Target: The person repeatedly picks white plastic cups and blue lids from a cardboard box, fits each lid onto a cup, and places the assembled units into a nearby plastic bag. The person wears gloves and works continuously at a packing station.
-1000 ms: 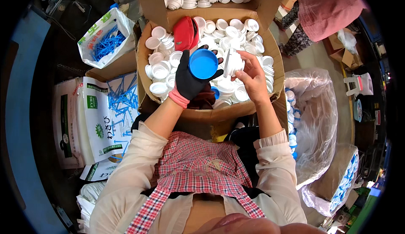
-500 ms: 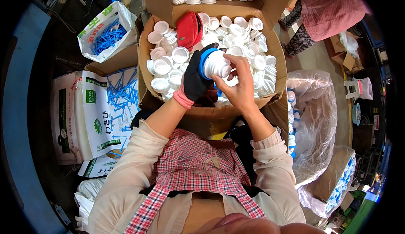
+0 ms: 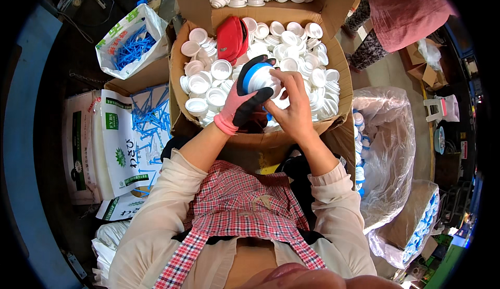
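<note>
My left hand (image 3: 240, 107), in a pink and black glove, is closed around a blue-rimmed white plastic cap (image 3: 259, 76) with a stepped shape. Its thumb lies along the near side of the white part. My bare right hand (image 3: 297, 108) pinches the white part from the right, its fingertips partly hidden behind one another. Both hands are above a cardboard box (image 3: 179, 93) full of loose white plastic caps (image 3: 214, 96). A red pouch (image 3: 232, 40) lies on those caps, just beyond my left hand.
Behind is another carton (image 3: 333, 2) of white pieces. Left are a plastic bag (image 3: 112, 39) of blue sticks and a printed sheet (image 3: 119, 143) beside more blue sticks (image 3: 151, 114). A clear plastic liner (image 3: 388, 153) sits at right; another person (image 3: 406, 15) stands at far right.
My left hand has turned, so its thumb now crosses the near side of the cap and more pink glove shows. The cap has tilted with it; my right fingers stay on the white part.
</note>
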`<control>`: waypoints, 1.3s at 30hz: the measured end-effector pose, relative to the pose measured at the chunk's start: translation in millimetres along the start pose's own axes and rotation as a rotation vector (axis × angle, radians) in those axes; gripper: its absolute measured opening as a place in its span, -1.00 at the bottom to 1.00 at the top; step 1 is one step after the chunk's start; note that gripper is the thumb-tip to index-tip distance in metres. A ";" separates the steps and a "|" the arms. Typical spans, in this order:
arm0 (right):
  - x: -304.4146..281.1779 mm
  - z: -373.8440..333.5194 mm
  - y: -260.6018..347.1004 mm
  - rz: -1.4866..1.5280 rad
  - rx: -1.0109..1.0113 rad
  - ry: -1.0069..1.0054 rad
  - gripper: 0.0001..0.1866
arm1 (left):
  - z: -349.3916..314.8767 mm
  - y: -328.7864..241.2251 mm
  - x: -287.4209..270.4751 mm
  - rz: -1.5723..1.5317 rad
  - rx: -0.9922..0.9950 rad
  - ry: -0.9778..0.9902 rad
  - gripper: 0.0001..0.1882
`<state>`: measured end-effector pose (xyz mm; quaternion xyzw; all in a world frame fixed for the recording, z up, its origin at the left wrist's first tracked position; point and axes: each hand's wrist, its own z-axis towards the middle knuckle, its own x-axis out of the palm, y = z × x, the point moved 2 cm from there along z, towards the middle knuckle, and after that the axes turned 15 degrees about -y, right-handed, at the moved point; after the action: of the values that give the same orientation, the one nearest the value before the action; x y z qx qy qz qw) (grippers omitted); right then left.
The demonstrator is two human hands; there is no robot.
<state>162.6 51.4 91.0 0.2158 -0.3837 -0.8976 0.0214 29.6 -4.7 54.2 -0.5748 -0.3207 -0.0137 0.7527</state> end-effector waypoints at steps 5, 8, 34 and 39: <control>-15.7 8.2 -27.9 0.514 0.468 0.029 -0.36 | 3.4 -5.8 2.6 -0.162 -0.100 0.053 -0.32; -6.9 3.0 -34.2 0.545 0.534 0.131 -0.54 | -0.7 0.5 2.9 -0.137 -0.118 0.070 -0.29; 64.6 -54.2 -85.0 -0.342 -0.110 0.452 -0.82 | 17.3 -11.2 -90.4 0.087 -0.184 -0.249 -0.47; 56.2 -43.3 -93.4 0.501 0.540 0.142 -0.94 | 7.2 -37.4 -88.1 0.545 -0.106 -0.173 -0.44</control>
<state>141.1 76.3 -21.6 0.1746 -0.6450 -0.7139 0.2095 -58.3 -41.7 43.3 -0.6773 -0.2162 0.2216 0.6674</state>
